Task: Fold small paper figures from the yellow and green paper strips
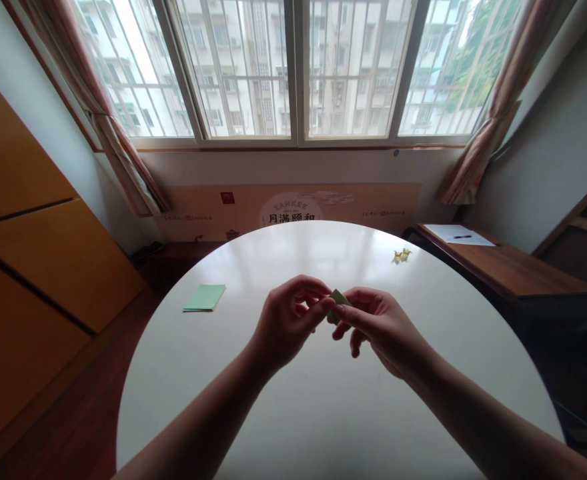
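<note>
Over the middle of the round white table (323, 413), my left hand (286, 320) and my right hand (376, 323) meet fingertip to fingertip. Both pinch a small folded piece of green paper (338, 298) held between them, a little above the tabletop. Fingers of both hands are curled around it, hiding most of the paper. A stack of green paper sheets (205, 297) lies flat on the table to the left of my left hand. A small yellow folded paper figure (401, 255) sits on the far right part of the table.
A wooden side desk (513, 267) with a white sheet and a pen (461, 235) stands to the right. Orange cabinets (28, 267) line the left wall. A barred window (293, 67) with curtains and a cardboard panel (288, 210) lie beyond the table.
</note>
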